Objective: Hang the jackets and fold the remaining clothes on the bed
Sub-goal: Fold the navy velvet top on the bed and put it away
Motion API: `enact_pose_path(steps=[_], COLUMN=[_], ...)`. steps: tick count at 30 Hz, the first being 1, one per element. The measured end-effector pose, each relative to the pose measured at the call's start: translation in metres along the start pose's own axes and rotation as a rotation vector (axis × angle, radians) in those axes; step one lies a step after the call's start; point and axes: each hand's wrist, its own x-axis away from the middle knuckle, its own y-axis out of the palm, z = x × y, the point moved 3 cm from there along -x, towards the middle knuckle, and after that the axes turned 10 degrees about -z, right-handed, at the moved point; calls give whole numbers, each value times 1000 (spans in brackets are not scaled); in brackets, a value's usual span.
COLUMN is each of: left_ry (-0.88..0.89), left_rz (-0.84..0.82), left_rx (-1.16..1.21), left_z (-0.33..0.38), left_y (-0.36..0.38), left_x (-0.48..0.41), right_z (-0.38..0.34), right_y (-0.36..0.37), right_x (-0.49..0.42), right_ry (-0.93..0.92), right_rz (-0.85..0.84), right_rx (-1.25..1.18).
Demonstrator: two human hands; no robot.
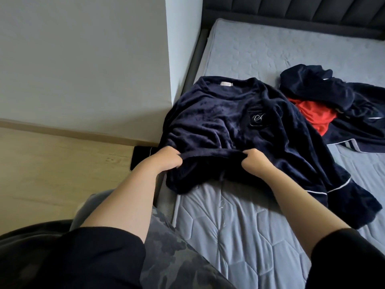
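Head view: my left grip (166, 161) and right grip (255, 161) both clutch the near hem of the navy top (218, 122), fingertips buried in its fleece. It lies spread on the bed (260, 236), only one sleeve showing. Beyond, a navy heap (325, 88), cut off by the frame, half covers something red (312, 115).

Left hand (167, 160) and right hand (256, 162), arms outstretched, clenched on navy top (216, 122).
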Motion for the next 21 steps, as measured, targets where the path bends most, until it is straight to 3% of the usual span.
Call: enact_pose_path(steps=[2, 5, 7, 9, 12, 14, 16, 18, 19, 21], left_ry=[-65, -170, -225, -325, -367, -335, -293, -282, -265, -198], left_rz=[-242, -210, -57, 60, -146, -297, -326, -361, -326, -47], left_rx=[-289, -441, -344, -162, 139, 133, 79, 170, 200, 154], left_z=[-8, -22, -27, -33, -36, -39, -46, -55, -61, -73], left_y=[7, 12, 7, 4, 12, 22, 29, 37, 40, 34], left_x=[4, -1, -4, -4, 2, 9, 13, 16, 17, 20], right_z=[3, 10, 14, 17, 19, 13, 5, -4, -9, -26], right_y=[7, 21, 26, 26, 22, 26, 35, 41, 44, 51], right_x=[2, 9, 8, 4, 3, 6, 12, 18, 18, 16], right_ry=[4, 27, 44, 75, 119, 96, 55, 28, 1, -101], right_rz=[-284, -488, -415, -215, -15, -179, -486, -669, -682, -624], right_rx=[16, 104, -3, -169, -251, -113, 145, 405, 480, 464])
